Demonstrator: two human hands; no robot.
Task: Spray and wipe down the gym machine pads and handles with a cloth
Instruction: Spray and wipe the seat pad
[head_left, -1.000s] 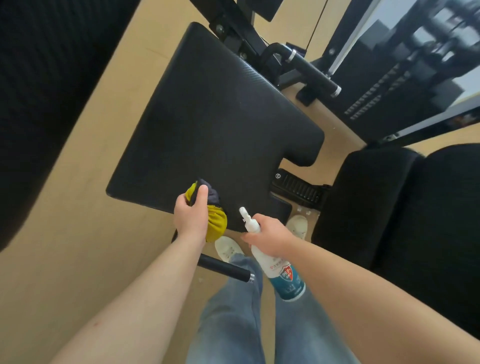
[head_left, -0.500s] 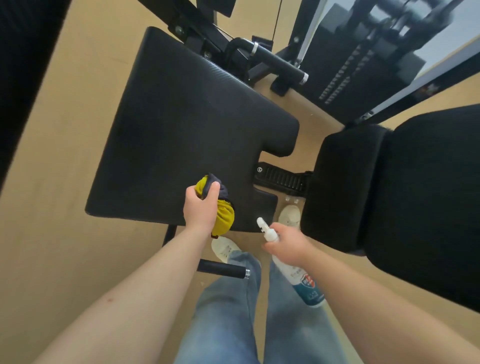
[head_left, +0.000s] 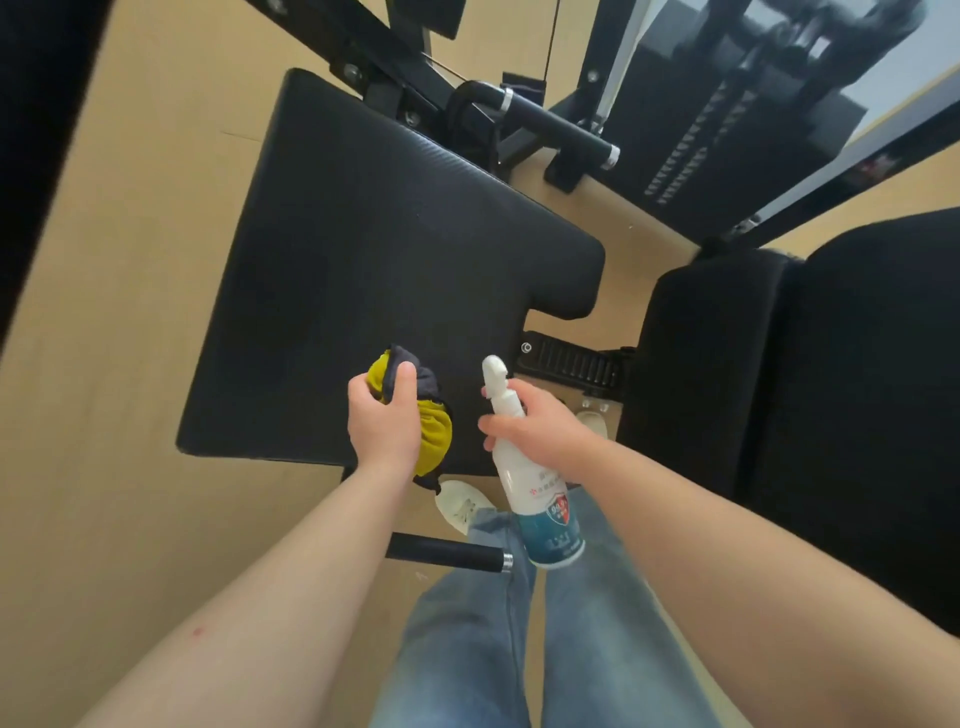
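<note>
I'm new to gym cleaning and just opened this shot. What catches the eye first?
The big black pad fills the middle, above a tan floor. Over its near edge the left grip bunches a yellow-and-dark cloth, and just right of it the right grip holds a white spray bottle, nozzle toward the pad.

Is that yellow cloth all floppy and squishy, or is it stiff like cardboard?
Probably floppy: the cloth bunches into a wad in the left hand, with an end drooping below. It is likely light, since it crumples small enough for one hand. It seems soft rather than shiny, so it is probably not slippery.
</note>
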